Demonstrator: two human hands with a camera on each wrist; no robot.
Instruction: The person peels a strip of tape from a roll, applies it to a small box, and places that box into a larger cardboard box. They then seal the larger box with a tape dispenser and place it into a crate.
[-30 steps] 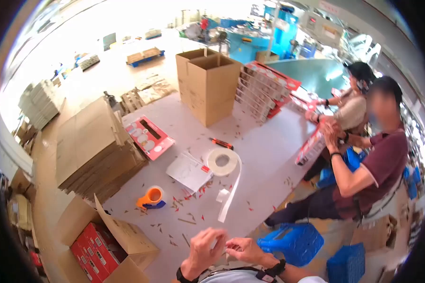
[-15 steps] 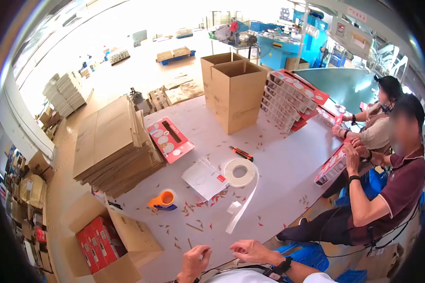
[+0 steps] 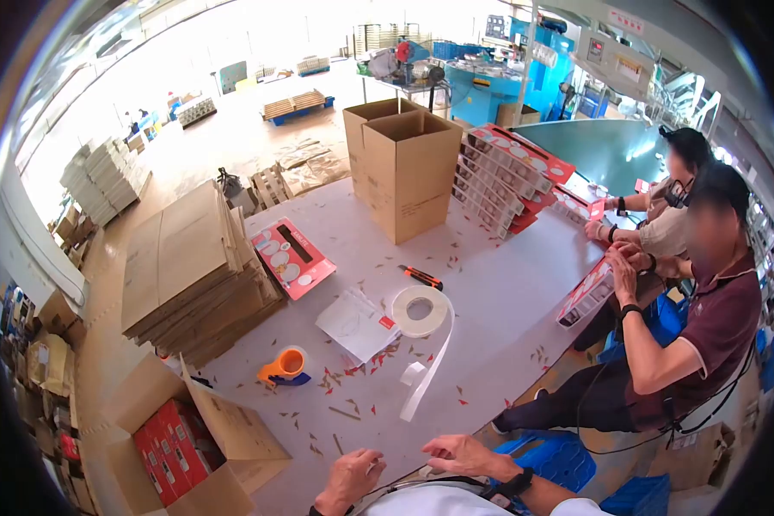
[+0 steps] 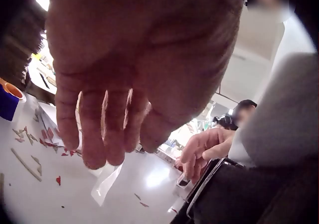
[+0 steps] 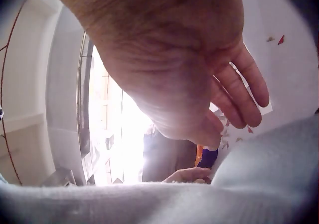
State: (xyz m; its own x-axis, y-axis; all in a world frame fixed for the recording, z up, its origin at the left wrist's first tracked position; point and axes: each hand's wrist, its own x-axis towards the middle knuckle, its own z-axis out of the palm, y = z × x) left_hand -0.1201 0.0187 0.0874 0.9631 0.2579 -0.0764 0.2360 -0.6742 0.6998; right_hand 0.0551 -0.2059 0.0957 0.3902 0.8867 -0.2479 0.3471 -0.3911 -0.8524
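Observation:
At the near table edge in the head view, my left hand [image 3: 353, 478] hovers with loosely bent fingers and nothing in them. To its right, my right hand [image 3: 469, 456] is also empty, fingers relaxed, a gap between the two. The left wrist view shows the left palm and its fingers [image 4: 114, 134] hanging down. Slightly spread fingers [image 5: 239, 89] appear in the right wrist view. Ahead of the hands lies a roll of white tape [image 3: 402, 322] with a loose strip trailing nearer. An orange tape dispenser [image 3: 271, 371] and white papers [image 3: 353, 327] lie to the left.
Flat cardboard [image 3: 176, 258] is stacked at left, above an open carton [image 3: 245, 430] holding red boxes [image 3: 176, 451]. A utility knife [image 3: 421, 276], a red package [image 3: 291, 258], a tall carton [image 3: 421, 185] and stacked red packages [image 3: 499, 185] stand farther back. Two people [image 3: 692, 335] work at right.
My hands were close together a second ago, fingertips nearly meeting; they have since drawn apart. The head view has swung a little. The things on the table have not moved.

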